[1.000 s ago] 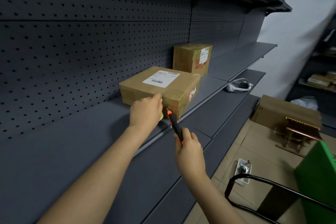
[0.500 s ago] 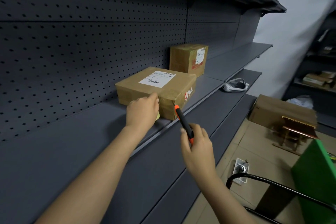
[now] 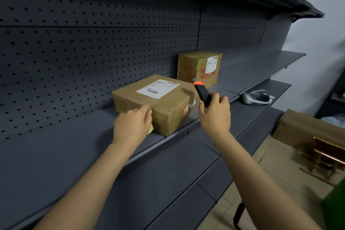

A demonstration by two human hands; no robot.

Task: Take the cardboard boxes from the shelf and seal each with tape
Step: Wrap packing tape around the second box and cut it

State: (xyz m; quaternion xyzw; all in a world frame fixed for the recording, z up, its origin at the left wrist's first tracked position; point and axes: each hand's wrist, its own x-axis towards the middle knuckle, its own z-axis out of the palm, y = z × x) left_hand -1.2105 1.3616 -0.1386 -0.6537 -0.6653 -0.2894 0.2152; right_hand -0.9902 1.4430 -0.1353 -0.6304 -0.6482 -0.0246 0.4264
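A flat cardboard box (image 3: 164, 99) with a white label lies on the dark grey shelf (image 3: 65, 147). My left hand (image 3: 133, 127) is against the box's near side and holds something pale yellow, mostly hidden under the palm. My right hand (image 3: 214, 114) grips an orange and black utility knife (image 3: 201, 93), raised beside the box's right end with its tip pointing up and away. A second, taller cardboard box (image 3: 199, 68) stands further back on the same shelf.
A white headset (image 3: 255, 97) lies on the lower shelf (image 3: 242, 117) to the right. On the floor at right are a large cardboard box (image 3: 298, 130), a small wooden frame (image 3: 324, 157) and something green (image 3: 334, 211). A pegboard wall (image 3: 93, 52) backs the shelves.
My right hand has lifted the knife up and to the right, from below the box's front corner to beside its right end. My left hand stays against the box.
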